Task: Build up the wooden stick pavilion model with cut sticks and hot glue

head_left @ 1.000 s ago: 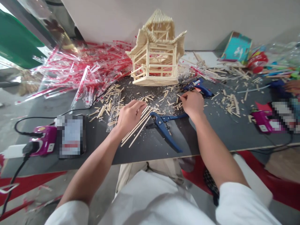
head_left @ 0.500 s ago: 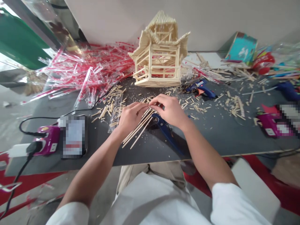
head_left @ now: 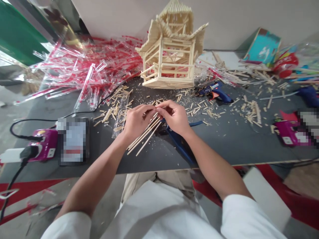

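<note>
My left hand [head_left: 138,120] and my right hand [head_left: 174,116] meet fingertip to fingertip over several thin wooden sticks [head_left: 144,136] lying slantwise on the dark table. Both hands are closed in a pinch; whatever sits between the fingertips is too small or hidden to make out. Under my right wrist lies a blue-handled hand tool [head_left: 181,146], its head partly covered. A clear ruler [head_left: 117,130] rests left of my left hand. Behind my hands stands a small pagoda-like house model [head_left: 174,66] built of the same pale sticks.
Red-and-clear plastic wrappers [head_left: 87,73] heap at the back left. A blue glue gun [head_left: 216,92] lies right of the model, amid stick offcuts [head_left: 199,108]. On the left are a phone [head_left: 74,141] and a purple power strip [head_left: 45,144] with cables.
My fingertips stay together, and my right hand has shifted slightly left, closer to the left hand. The whole view has tilted a little, so the model appears higher and larger.
</note>
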`<state>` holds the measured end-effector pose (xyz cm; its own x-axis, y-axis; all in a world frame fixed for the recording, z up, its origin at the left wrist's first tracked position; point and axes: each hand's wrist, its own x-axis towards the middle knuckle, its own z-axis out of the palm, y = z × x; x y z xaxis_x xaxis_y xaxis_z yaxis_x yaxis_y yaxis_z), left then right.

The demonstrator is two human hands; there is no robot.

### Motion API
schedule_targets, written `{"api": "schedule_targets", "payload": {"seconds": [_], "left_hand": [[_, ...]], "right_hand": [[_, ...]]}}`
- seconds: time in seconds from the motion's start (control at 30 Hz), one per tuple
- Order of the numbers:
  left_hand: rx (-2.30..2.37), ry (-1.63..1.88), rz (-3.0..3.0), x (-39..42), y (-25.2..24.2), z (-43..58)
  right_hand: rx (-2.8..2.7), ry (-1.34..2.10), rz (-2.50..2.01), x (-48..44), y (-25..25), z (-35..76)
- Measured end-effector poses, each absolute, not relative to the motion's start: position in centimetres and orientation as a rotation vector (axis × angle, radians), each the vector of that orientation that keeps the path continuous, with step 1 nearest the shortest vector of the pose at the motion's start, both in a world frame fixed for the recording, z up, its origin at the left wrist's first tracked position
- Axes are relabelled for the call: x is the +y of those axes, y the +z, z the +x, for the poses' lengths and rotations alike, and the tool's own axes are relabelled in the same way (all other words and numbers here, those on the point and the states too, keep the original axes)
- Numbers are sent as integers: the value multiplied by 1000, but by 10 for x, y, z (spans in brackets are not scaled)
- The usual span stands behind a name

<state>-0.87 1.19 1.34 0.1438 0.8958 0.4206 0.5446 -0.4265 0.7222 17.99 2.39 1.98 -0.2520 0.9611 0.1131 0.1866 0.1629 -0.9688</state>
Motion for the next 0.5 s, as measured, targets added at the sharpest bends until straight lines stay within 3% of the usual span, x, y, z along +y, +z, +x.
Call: {"api": "schedule_targets", "payload": {"seconds": [0.5], "left_hand": [[1398, 1107, 1685, 13, 10, -5]], "right_hand": [[-1464, 1283, -900, 33, 3, 181]]}}
